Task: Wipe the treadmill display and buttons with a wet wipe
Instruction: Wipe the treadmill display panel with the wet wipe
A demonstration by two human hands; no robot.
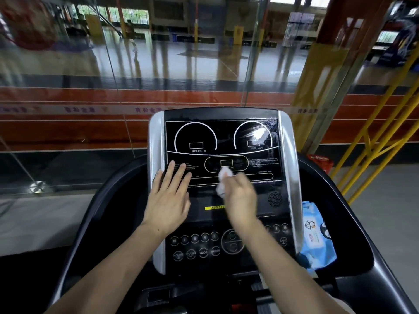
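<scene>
While flat — fingers (175,175) on display (223,141).

Display panel (223,141): glossy black plastic, smooth, catching glare and showing wet streaks at upper right. Side rails (289,159): brushed silver, metal-look, satin sheen. Button area (204,245): black, smooth, semi-gloss. Wipe (223,181): white, soft, crumpled cloth-like sheet. Wipe pack (316,236): blue, shiny, crinkling plastic film. Handlebar surround (108,200): matt black plastic. Glass wall (68,87): clear, reflecting.
</scene>
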